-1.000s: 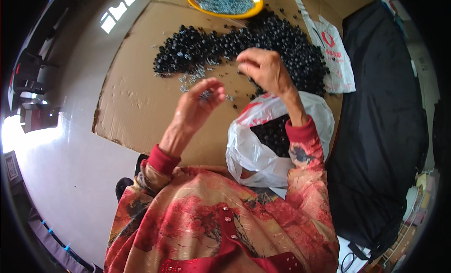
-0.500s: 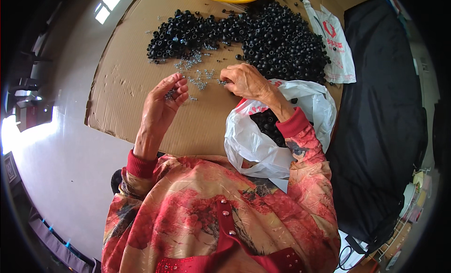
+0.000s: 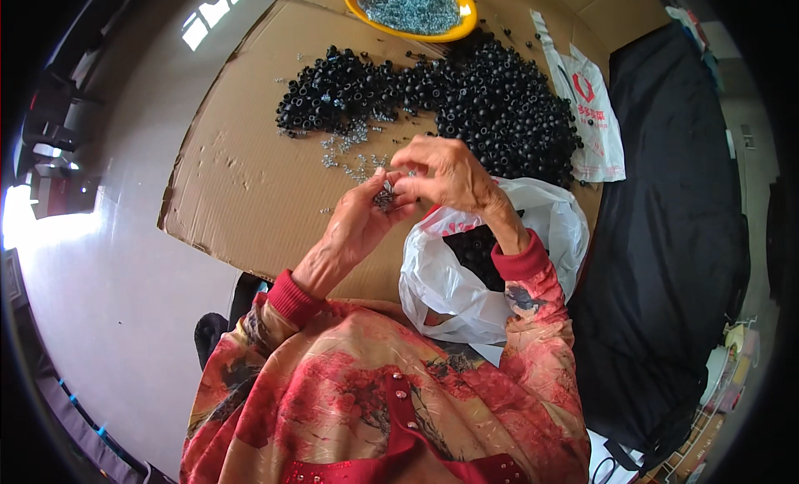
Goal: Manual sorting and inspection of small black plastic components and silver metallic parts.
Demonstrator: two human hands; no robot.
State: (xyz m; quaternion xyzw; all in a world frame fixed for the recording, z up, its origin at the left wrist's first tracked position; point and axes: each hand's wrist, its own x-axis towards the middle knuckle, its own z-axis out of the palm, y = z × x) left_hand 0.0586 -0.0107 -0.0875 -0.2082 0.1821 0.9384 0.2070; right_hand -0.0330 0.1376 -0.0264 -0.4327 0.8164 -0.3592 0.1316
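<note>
My left hand point(image 3: 359, 221) is cupped, its fingers curled round a small heap of silvery screws point(image 3: 384, 199). Right against its fingertips is my right hand point(image 3: 452, 176), thumb and fingers bent together; whatever lies between them is hidden or too small to make out. Loose screws point(image 3: 343, 144) are scattered over the cardboard point(image 3: 225, 188) just beyond both hands. Farther off spreads a large pile of round black plastic caps point(image 3: 508, 97), each with a hole. Under my right forearm, a white plastic bag point(image 3: 429, 276) gapes and shows more black caps point(image 3: 474, 255) inside.
A yellow bowl point(image 3: 468, 24) filled with small screws stands at the far edge. To the right of the pile lies a flattened white bag with red print point(image 3: 612, 155). A long black cloth-covered object point(image 3: 666, 226) borders the cardboard on the right.
My left hand has moved right to meet my right hand, which shifted slightly right. The whole view has tilted, bringing more of the yellow bowl into sight.
</note>
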